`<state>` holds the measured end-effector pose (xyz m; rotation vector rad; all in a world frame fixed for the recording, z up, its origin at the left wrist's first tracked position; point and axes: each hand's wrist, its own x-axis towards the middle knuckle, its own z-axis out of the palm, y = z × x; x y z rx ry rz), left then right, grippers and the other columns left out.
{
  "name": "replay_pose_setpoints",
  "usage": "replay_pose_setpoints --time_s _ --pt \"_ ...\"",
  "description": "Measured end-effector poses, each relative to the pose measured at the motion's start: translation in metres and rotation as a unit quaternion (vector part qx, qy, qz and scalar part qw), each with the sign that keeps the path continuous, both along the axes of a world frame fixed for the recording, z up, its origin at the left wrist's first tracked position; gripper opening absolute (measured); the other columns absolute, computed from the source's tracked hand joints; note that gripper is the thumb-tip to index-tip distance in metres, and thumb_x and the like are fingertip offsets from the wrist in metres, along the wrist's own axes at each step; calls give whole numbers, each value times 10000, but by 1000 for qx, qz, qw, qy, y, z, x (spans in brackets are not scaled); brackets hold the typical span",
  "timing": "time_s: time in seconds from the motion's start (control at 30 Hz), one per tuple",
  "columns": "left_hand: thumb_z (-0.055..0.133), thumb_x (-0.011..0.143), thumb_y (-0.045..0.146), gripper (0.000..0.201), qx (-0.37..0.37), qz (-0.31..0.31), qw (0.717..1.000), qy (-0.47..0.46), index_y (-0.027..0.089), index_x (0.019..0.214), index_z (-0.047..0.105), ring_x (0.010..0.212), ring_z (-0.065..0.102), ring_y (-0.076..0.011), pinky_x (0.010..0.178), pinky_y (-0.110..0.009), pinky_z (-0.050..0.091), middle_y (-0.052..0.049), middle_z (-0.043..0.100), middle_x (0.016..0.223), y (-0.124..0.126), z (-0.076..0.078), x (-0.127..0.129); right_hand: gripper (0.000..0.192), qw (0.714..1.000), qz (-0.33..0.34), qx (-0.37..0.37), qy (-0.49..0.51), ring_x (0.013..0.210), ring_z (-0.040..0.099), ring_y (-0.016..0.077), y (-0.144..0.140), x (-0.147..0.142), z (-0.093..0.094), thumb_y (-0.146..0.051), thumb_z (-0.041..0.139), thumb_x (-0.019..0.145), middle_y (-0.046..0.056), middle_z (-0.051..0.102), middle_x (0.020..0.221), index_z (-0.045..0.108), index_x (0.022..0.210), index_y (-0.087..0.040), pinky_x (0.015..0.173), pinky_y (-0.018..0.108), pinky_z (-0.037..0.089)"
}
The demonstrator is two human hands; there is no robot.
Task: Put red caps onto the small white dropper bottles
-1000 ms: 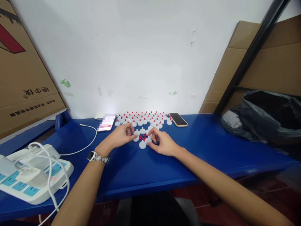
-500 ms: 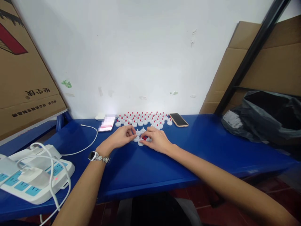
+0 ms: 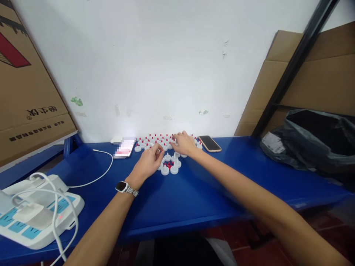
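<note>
Rows of white round nozzle caps with small red tips [image 3: 142, 144] stand on the blue table near the wall. My right hand [image 3: 183, 143] reaches in among them, its fingers curled round one red-tipped cap that they partly hide. My left hand [image 3: 151, 159] is just in front of the rows, thumb and fingers pinched together; what lies between them is too small to make out. Nearer to me, several white nozzle caps without red tips [image 3: 165, 170] stand in a ring around a small heap of loose red tips [image 3: 169, 166].
A phone with a lit screen [image 3: 124, 147] lies left of the rows, and a dark phone [image 3: 210, 143] lies right. A white power strip [image 3: 41, 236] with cables fills the left front. Black plastic bag [image 3: 288, 140] on the right; cardboard [image 3: 33, 85] at left.
My right hand has moved away from the loose red tips, back to the rows of caps. My left hand has left the untipped caps, shifting slightly, still pinched.
</note>
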<state>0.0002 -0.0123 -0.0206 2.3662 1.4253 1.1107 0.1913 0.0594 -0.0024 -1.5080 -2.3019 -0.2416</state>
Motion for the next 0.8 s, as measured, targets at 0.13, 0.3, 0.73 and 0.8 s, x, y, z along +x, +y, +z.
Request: replay_pose_setpoints --time_s 0.13,0.3,0.73,0.8 --pt "431 960 346 168 -17 -4 1000 8 213 938 531 583 515 -150 603 -283 381 32 529 645 1 -5 1 234 999 3 -37 -31 1119 522 320 28 -20 0 -334 548 880 149 706 1040 701 971 -182 801 392 468" --pt "440 957 323 152 16 -2 1000 -3 209 948 540 738 570 -179 705 -311 445 -18 582 794 0 -4 0 172 997 -17 -29 75 960 617 278 24 -18 5 -287 542 868 130 716 917 684 878 -192 758 371 465" --pt "539 947 397 345 40 -63 994 -83 198 1227 508 871 609 -157 774 -284 507 -54 631 1031 -9 1 15 381 879 161 -124 432 611 477 123 -53 -10 -22 -492 365 966 -31 507 641 452 730 -205 592 256 377" --pt "551 940 383 357 49 -69 993 -76 198 1242 504 854 601 -152 768 -282 504 -60 624 1051 -9 1 15 417 888 156 -108 420 632 471 130 -53 -12 -23 -489 326 979 -28 479 637 452 706 -201 611 265 365"
